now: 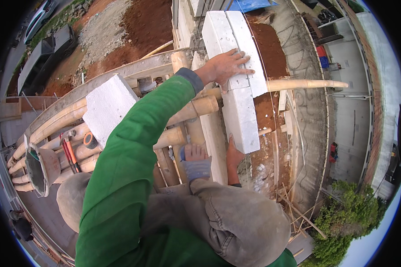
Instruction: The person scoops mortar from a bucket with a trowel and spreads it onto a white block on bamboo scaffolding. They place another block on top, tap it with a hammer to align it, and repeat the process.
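Outdoor bldg. site, head view: reddish-brown bare soil beyond, round pale bamboo poles at L. White rectangular near block sits end to end w/ white rectangular far block, R of most pole ends. Bare L hand lies w/ fingers spread wide on far block, thumb by the seam; bare R hand is against near block's lower end, fingers mostly hidden, so can't tell if it grips.

Progress: blocks butted up, seam looks narrow; prob. at the alignment stage, hands not off yet. Remaining, I'd judge: final adj. + letting go. White rough-faced loose block lies unplaced on the poles, near red- and orange-handled tools.
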`<state>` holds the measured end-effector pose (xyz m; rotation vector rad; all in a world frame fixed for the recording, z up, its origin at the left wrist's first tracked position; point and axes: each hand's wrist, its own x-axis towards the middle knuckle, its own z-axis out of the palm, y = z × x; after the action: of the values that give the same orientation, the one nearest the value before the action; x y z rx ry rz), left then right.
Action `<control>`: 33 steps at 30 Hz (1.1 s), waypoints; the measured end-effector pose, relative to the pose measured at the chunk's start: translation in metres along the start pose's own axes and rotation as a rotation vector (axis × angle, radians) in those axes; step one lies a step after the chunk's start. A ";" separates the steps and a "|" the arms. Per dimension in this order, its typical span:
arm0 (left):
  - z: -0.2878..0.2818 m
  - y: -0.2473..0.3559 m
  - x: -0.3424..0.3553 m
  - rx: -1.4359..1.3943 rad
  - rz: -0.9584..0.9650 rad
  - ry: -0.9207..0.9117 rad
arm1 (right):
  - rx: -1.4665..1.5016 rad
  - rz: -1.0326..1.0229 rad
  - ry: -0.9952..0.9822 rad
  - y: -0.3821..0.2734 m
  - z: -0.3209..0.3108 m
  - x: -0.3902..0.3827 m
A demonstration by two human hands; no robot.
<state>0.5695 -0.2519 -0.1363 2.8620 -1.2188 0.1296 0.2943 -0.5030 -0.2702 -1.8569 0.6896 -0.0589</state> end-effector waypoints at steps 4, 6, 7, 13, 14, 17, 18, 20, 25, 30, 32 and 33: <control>-0.001 0.003 -0.005 0.026 -0.011 -0.006 | -0.441 -0.368 -0.159 0.029 -0.013 0.007; 0.002 0.004 -0.005 0.027 -0.007 0.012 | -0.333 -0.319 -0.185 0.040 -0.024 0.007; 0.003 0.003 -0.006 0.035 -0.004 0.013 | -0.277 -0.297 -0.198 0.044 -0.029 0.007; 0.009 0.001 -0.005 -0.007 -0.015 0.028 | 0.348 -0.154 0.185 0.067 -0.038 0.012; 0.009 0.001 -0.005 -0.017 -0.019 0.018 | 0.454 -0.104 0.224 0.071 -0.037 0.016; 0.010 0.001 -0.005 -0.045 -0.025 0.030 | 0.786 0.051 0.221 0.084 -0.033 0.036; 0.011 0.002 -0.006 -0.040 -0.024 0.029 | 0.897 0.104 0.204 0.087 -0.033 0.045; 0.012 0.001 -0.003 -0.044 -0.027 0.029 | 1.060 0.163 0.153 0.088 -0.029 0.062; 0.014 -0.001 -0.001 -0.045 -0.023 0.039 | 1.300 0.231 0.060 0.077 -0.027 0.084; 0.014 -0.002 -0.007 -0.071 -0.026 0.065 | 1.049 0.193 0.045 0.076 -0.039 0.091; 0.015 0.000 -0.007 -0.088 -0.037 0.060 | 1.218 0.184 -0.020 0.083 -0.035 0.103; 0.016 0.001 -0.007 -0.065 -0.041 0.061 | 1.301 0.180 -0.051 0.087 -0.038 0.109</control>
<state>0.5648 -0.2482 -0.1526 2.8039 -1.1309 0.1711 0.3341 -0.6081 -0.3616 -0.5464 0.5518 -0.2702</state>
